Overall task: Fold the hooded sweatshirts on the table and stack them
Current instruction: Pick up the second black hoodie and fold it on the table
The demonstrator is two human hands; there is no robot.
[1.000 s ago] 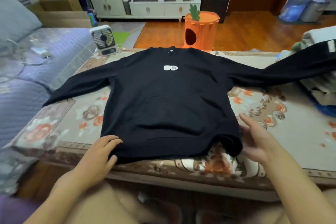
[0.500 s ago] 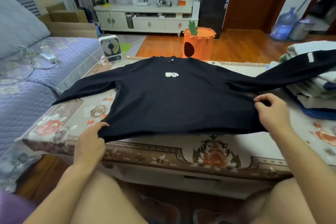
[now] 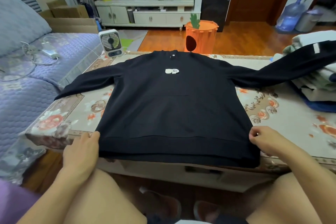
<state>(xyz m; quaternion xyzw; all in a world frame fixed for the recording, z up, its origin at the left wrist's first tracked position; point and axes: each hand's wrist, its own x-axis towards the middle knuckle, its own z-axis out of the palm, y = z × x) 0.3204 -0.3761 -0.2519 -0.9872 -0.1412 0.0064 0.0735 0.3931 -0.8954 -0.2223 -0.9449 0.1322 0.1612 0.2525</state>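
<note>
Floral cloth is seen covering the low table point(image 3: 76, 114), and across it the black hooded sweatshirt point(image 3: 172, 107) is spread front up, its white chest logo facing the camera. Both sleeves are stretched out sideways: one runs off toward the purple sofa point(image 3: 27, 82), the other is draped up onto the pile of folded clothes point(image 3: 316, 85) at the table's far right end. The hem is hung just over the near table edge.

At the hem's left corner the left hand point(image 3: 81, 152) is placed, thumb laid along the fabric edge, the other fingers hidden beneath the cloth, so the corner appears to be gripped. At the opposite corner the right hand point(image 3: 267, 140) is curled tight, the hem's edge pinched between thumb and bent fingers. The two hands are held well apart, one at each bottom corner of the garment.

Beyond the table, a small white fan point(image 3: 110, 42) is stood at the far left corner, and an orange carrot-shaped bin point(image 3: 201, 36) is visible on the wooden floor behind.
</note>
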